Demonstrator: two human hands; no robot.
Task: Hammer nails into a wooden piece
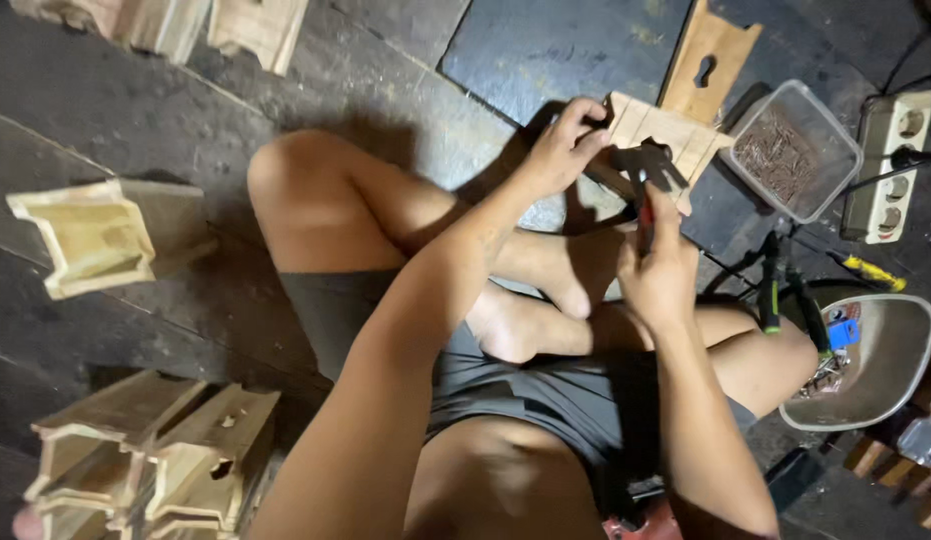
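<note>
My left hand [563,150] is gripping the edge of a wood panel [665,135] on the floor, just ahead of my right hand [660,265], which is clutching a hammer [647,175] resting on it. A nail tub [793,150] is sitting right of both.

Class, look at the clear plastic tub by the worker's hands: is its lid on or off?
Off. The clear plastic tub stands open-topped, brown nails showing directly inside; no lid is visible on it.

Dim indoor scene lit from above and slightly left. Skin and pale wood catch a warm glow, while the dark floor [405,80] swallows detail. Soft shadows fall rightward. Slight motion blur, and wide-angle stretching at the edges.
</note>
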